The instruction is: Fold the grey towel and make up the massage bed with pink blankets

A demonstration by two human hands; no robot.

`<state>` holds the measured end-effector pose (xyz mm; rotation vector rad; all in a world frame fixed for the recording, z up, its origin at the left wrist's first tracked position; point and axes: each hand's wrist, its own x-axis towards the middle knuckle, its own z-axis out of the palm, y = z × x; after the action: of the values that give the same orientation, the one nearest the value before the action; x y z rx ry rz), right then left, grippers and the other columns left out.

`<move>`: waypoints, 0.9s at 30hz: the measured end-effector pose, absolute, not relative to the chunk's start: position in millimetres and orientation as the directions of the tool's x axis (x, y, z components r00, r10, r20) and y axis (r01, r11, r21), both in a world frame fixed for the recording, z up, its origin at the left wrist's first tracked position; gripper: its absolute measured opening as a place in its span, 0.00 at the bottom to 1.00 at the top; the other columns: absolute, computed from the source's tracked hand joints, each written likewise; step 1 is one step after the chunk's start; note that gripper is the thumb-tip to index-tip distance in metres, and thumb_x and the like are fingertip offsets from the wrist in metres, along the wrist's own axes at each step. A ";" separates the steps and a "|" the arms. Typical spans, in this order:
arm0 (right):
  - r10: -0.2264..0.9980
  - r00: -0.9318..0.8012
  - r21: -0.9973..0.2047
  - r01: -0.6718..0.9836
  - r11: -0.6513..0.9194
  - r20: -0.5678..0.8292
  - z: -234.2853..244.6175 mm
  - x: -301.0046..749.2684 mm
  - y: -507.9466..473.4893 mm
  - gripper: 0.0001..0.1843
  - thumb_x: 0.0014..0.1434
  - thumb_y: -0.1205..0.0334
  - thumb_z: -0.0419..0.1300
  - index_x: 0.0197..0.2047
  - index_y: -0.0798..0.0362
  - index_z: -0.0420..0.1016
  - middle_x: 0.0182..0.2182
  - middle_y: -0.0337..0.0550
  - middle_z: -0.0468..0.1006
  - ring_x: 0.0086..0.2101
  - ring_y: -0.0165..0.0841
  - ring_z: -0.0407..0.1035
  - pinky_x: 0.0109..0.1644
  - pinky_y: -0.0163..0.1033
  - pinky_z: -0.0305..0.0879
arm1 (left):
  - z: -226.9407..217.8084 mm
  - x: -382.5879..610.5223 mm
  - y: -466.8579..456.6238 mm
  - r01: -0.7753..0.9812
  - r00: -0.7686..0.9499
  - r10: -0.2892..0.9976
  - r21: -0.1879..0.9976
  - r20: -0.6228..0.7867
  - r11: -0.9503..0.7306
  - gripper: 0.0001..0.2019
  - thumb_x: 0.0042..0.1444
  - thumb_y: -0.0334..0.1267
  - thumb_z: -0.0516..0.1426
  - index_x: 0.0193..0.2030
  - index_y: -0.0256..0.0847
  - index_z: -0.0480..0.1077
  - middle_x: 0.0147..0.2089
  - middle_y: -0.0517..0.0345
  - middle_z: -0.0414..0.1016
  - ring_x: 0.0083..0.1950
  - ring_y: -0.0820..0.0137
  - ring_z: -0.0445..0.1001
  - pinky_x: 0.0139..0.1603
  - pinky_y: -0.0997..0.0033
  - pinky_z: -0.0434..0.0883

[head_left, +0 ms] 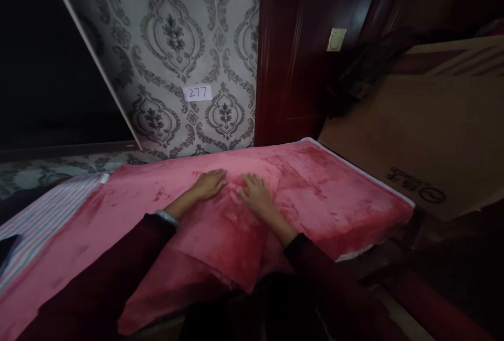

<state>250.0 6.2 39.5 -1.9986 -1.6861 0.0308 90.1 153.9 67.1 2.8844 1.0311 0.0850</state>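
A pink plush blanket (315, 194) covers a bed in front of me, with a folded flap of it (212, 246) lying toward me. My left hand (210, 182) lies flat on the blanket, fingers stretched out and palm down. My right hand (255, 194) rests palm down just beside it, fingers spread on the same fabric. Both arms wear dark red sleeves, and a pale bracelet (167, 217) sits on my left wrist. Neither hand holds anything.
A striped sheet (43, 215) shows at the bed's left. Grey damask wallpaper with a label reading 277 (197, 93) stands behind. A dark red door (299, 57) is at the back, and a large cardboard sheet (425, 120) leans at the right.
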 end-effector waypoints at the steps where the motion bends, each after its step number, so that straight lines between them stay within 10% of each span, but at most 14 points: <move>1: 0.902 0.271 -0.400 0.908 -0.124 0.335 43.0 256.6 12.5 0.34 0.70 0.51 0.53 0.74 0.56 0.58 0.72 0.58 0.58 0.71 0.50 0.49 0.73 0.58 0.43 | 72.0 98.8 159.0 0.624 0.776 0.629 0.088 0.044 -0.776 0.30 0.69 0.50 0.42 0.74 0.44 0.57 0.77 0.46 0.54 0.78 0.56 0.53 0.75 0.45 0.52; 8: 0.877 0.327 -0.330 0.920 -0.210 0.353 -1.0 282.9 35.4 0.36 0.69 0.46 0.54 0.74 0.53 0.58 0.74 0.57 0.51 0.72 0.54 0.41 0.72 0.65 0.36 | 41.9 145.5 173.5 0.658 0.751 0.660 0.067 0.024 -0.750 0.31 0.70 0.49 0.42 0.77 0.45 0.50 0.80 0.48 0.45 0.80 0.57 0.43 0.76 0.38 0.39; 16: 0.872 0.345 -0.302 0.921 -0.245 0.346 -18.2 286.7 39.9 0.37 0.69 0.42 0.52 0.75 0.50 0.56 0.75 0.53 0.49 0.73 0.51 0.39 0.73 0.62 0.35 | 22.9 140.1 202.2 0.858 0.496 0.868 0.151 0.006 -0.492 0.36 0.68 0.60 0.39 0.78 0.47 0.47 0.81 0.50 0.38 0.80 0.52 0.42 0.75 0.36 0.47; 23: 0.891 0.355 -0.269 0.921 -0.282 0.283 -14.1 284.8 38.9 0.38 0.70 0.41 0.51 0.76 0.48 0.53 0.76 0.51 0.45 0.73 0.50 0.37 0.73 0.60 0.34 | 42.1 133.5 230.1 0.916 0.384 0.922 0.146 -0.055 -0.373 0.34 0.69 0.52 0.40 0.75 0.37 0.54 0.75 0.38 0.58 0.74 0.51 0.61 0.74 0.43 0.53; 27: 0.883 0.362 -0.259 0.921 -0.290 0.299 -16.4 284.5 40.3 0.38 0.70 0.41 0.51 0.76 0.49 0.53 0.76 0.51 0.45 0.73 0.50 0.37 0.73 0.61 0.35 | 50.3 153.7 216.3 0.746 0.661 0.750 0.084 0.024 -0.661 0.34 0.68 0.57 0.45 0.76 0.45 0.53 0.78 0.46 0.53 0.78 0.51 0.49 0.76 0.39 0.41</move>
<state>284.5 40.3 -16.4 -2.2453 -1.5766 -0.1370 153.7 216.3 50.3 2.8017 1.2627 0.0867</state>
